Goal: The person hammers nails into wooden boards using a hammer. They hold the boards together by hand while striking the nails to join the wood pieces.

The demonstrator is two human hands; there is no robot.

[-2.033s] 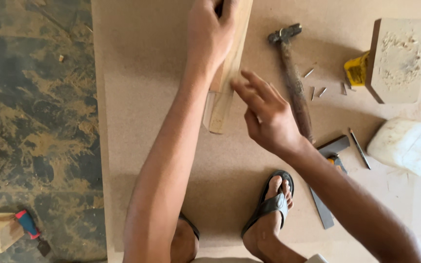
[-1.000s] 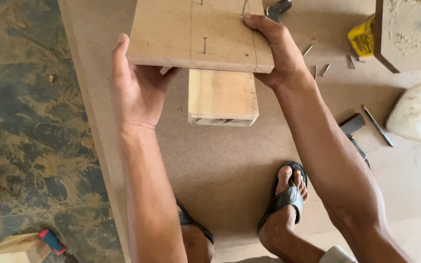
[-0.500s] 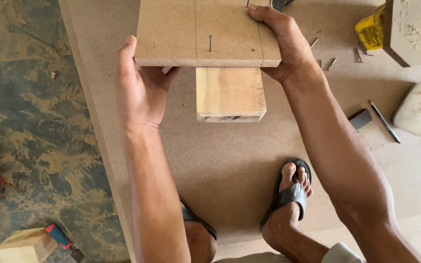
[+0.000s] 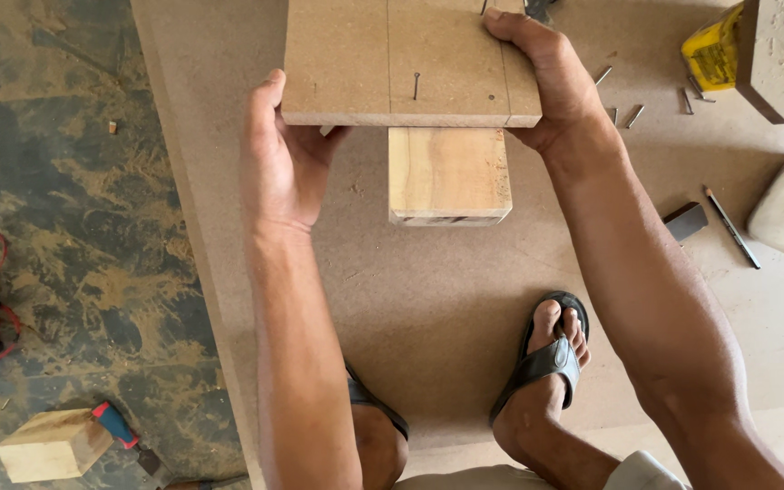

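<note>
- left hand (image 4: pixel 283 163) gripping left edge of fibreboard panel (image 4: pixel 392 63)
- right hand (image 4: pixel 551 82) clamped on its right edge
- panel sits atop upright wood block (image 4: pixel 448 174)
- nail (image 4: pixel 416 85) stuck in panel

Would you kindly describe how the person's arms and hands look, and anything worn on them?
Both arms are bare down their whole visible length: no sleeves, gloves, watch, rings or bands show. The left hand and right hand are bare too, with short nails. Only at the bottom edge does a bit of pale cloth appear, beside the right arm.
</note>
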